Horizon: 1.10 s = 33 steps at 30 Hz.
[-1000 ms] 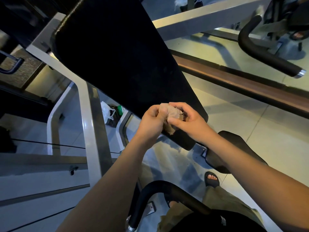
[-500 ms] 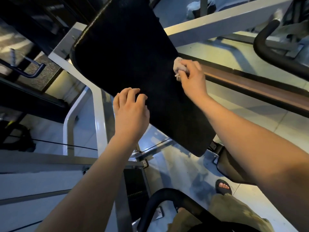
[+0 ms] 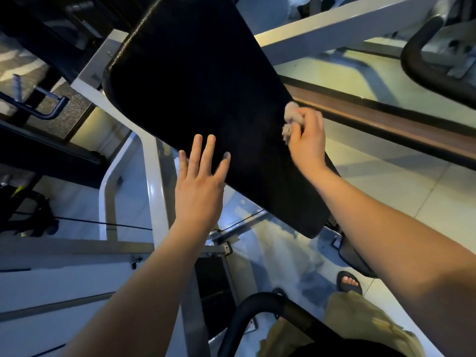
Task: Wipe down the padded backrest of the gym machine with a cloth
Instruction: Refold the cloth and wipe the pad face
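The black padded backrest (image 3: pixel 195 81) slants across the middle of the head view, from upper left down to lower right. My right hand (image 3: pixel 307 143) is closed on a crumpled pale cloth (image 3: pixel 291 119) and presses it against the pad's right edge. My left hand (image 3: pixel 199 181) lies flat on the pad's lower left edge with its fingers spread and nothing in it.
A white metal frame (image 3: pixel 154 181) carries the pad. A black curved handle (image 3: pixel 257 307) rises near my body, another black handle (image 3: pixel 422 68) is at the upper right. A dark seat pad (image 3: pixel 350 258) and my sandalled foot (image 3: pixel 349 282) are below.
My left hand has opened flat and its fingers have spread on the pad. The right hand still holds the cloth at the pad's right edge. One second ago both hands held the cloth low on the pad.
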Tool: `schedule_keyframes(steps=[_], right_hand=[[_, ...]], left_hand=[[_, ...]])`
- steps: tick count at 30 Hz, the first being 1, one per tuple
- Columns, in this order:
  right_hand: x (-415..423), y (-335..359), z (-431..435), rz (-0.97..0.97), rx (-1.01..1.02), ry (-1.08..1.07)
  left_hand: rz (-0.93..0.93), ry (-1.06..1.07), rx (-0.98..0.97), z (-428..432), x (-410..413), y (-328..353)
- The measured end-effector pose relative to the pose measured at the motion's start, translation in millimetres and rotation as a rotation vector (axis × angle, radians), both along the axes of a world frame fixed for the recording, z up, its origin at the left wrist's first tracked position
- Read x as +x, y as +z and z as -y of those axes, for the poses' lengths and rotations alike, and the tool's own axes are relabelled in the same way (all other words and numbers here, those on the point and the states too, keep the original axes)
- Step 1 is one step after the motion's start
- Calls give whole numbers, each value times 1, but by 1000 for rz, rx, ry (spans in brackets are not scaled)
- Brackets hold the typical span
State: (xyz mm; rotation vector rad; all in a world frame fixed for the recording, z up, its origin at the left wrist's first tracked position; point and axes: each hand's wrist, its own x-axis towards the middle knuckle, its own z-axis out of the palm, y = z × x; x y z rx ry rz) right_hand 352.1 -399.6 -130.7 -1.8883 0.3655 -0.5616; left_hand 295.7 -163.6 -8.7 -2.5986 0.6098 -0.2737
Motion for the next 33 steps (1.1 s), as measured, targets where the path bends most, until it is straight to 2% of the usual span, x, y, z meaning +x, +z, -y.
schedule_keyframes(steps=[3, 5, 8, 10, 12, 15, 17, 20, 23, 25, 30, 33], right_hand=[[14, -2, -9, -49, 12, -78], [-15, -21, -42, -48, -26, -49], [-81, -49, -73, -34, -154, 238], [-92, -56, -61, -110, -177, 376], [-74, -48, -39, -158, -169, 275], [-24, -21, -12, -143, -38, -9], [-1, -18, -10, -200, 25, -117], [-25, -26, -51, -254, 13, -152], [-83, -51, -93, -222, -104, 31], [-91, -63, -84, -275, -81, 131], [-30, -43, -31, -306, 152, -215], [-21, -31, -41, -340, 123, -178]], left_hand=[[-1, -5, 9, -1, 1, 0], [2, 0, 16, 0, 1, -1], [1, 9, 22, 0, 0, -3], [3, 9, 30, 0, 0, -3], [3, 10, 36, 0, 0, -3], [12, 10, 31, 0, -1, -3], [18, 7, 27, 2, -2, -1], [20, 7, 33, 2, -2, -1], [21, -2, 40, 1, -2, -2], [22, -9, 51, -2, -2, -1], [5, -16, 75, -5, -2, 0], [-2, -31, 79, -7, -1, 1]])
